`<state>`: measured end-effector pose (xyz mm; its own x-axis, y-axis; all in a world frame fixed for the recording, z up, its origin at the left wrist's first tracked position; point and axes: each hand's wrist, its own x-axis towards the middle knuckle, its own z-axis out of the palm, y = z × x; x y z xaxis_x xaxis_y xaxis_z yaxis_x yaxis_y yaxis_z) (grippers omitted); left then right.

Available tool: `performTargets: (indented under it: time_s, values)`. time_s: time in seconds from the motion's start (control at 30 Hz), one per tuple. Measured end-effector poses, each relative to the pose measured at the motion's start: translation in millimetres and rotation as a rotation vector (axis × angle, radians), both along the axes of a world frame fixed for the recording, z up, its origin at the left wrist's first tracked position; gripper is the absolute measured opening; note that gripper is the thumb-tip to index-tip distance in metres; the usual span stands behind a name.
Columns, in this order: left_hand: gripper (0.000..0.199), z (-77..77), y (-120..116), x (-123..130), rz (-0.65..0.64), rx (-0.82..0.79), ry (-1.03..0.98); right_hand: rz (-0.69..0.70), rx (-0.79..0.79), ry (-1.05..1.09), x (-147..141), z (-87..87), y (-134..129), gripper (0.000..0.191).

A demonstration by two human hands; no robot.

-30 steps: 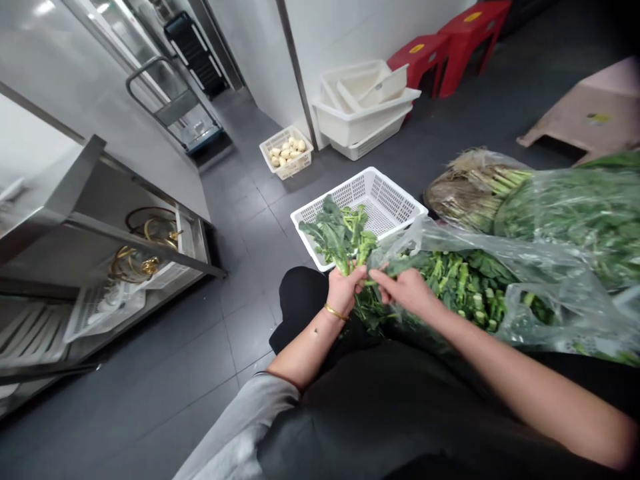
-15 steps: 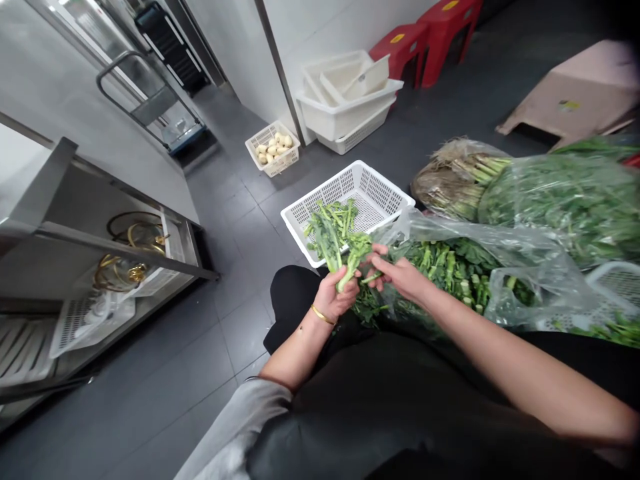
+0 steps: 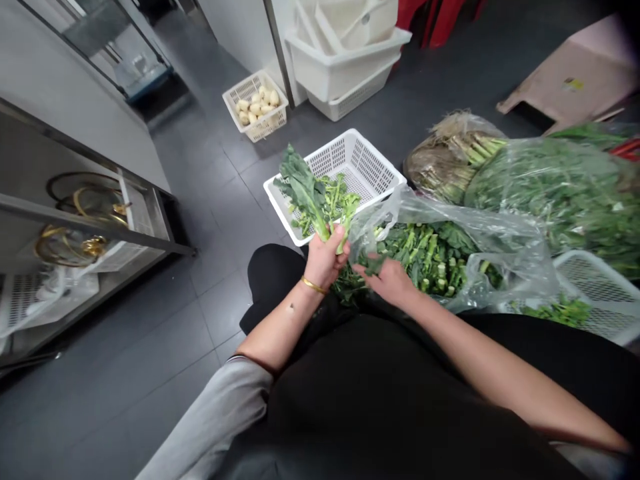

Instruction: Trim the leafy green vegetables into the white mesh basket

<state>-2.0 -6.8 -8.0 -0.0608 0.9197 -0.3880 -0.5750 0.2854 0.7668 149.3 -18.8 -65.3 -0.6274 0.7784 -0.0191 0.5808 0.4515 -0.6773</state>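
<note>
— Which containers do you see, beginning from the largest?
— At right of the frame is a full plastic bag (image 3: 560, 193) with loose greens. Below and to the left of it is an open clear bag (image 3: 435, 212), holding cut green stalks (image 3: 435, 253).

— And the baskets?
— The white basket (image 3: 374, 165), near the middle, has small green pieces (image 3: 337, 193) at its near left side. The lower right basket (image 3: 610, 293) has some greens also. The smallest basket (image 3: 270, 127), upper left of the middle, holds pale roundish vegetables (image 3: 255, 107).

— Where are the leafy stalks (image 3: 305, 193)?
— In the left hand (image 3: 325, 257), whose fingers are closed around their lower ends. Their long axis goes up and to the left, over the white basket. The right hand (image 3: 393, 280) is beside, at the right, less near.

— Its fingers?
— They are bent near a dark leaf (image 3: 370, 263); I cannot tell if they pinch it.
</note>
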Motion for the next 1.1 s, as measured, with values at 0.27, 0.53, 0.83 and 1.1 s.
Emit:
performTargets:
  time_s: [0.27, 0.53, 0.83, 1.1]
  values:
    - [0.034, -14.5, -18.8, -9.6, -0.552, -0.247, -0.276, -0.081, -0.722, 0.607, 23.3, 16.8, 43.8, 0.044]
    - [0.037, -0.7, -5.5, 31.9, -0.185, 0.082, 0.134, -0.569, -0.590, 0.722, 1.7, 41.3, 70.8, 0.040]
    - [0.037, -1.0, -6.2, 23.9, -0.075, -0.050, -0.141, -0.269, -0.011, 0.556, -5.7, 45.8, 11.1, 0.032]
    - [0.035, -6.6, -25.5, 12.2, -0.047, 0.149, 0.039, -0.087, -0.330, 0.277, 12.3, 55.3, 40.6, 0.040]
